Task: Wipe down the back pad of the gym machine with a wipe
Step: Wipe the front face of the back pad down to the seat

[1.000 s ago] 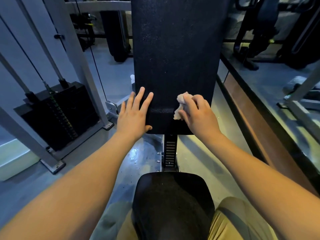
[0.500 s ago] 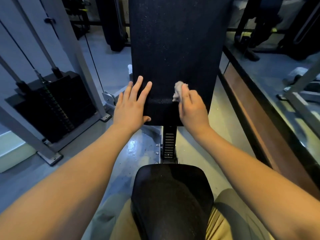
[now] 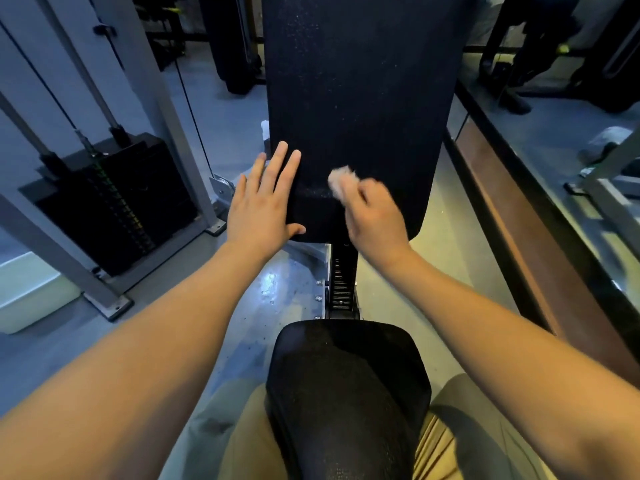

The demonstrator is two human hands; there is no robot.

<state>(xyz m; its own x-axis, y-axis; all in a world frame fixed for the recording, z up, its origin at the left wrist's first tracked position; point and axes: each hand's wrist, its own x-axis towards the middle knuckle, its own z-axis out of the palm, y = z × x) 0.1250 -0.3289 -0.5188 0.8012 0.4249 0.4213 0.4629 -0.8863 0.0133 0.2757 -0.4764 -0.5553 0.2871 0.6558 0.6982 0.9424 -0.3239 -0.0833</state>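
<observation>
Weight stack (image 3: 114, 202): black plates in a grey frame, on the floor at far left, cables running up from it.
Left grip (image 3: 263, 206): open, fingers straight and flat on the lower left edge of the back pad, thumb at its bottom edge.
Wipe (image 3: 341, 178): small pale wad against the pad's lower middle.
Seat (image 3: 346, 393): black, below the pad, between tan trouser legs.
Back pad (image 3: 356, 81): tall, black, upright, flecked with pale specks.
Right grip (image 3: 375, 220): blurred, fingers curled round the wipe, holding it to the pad.
</observation>
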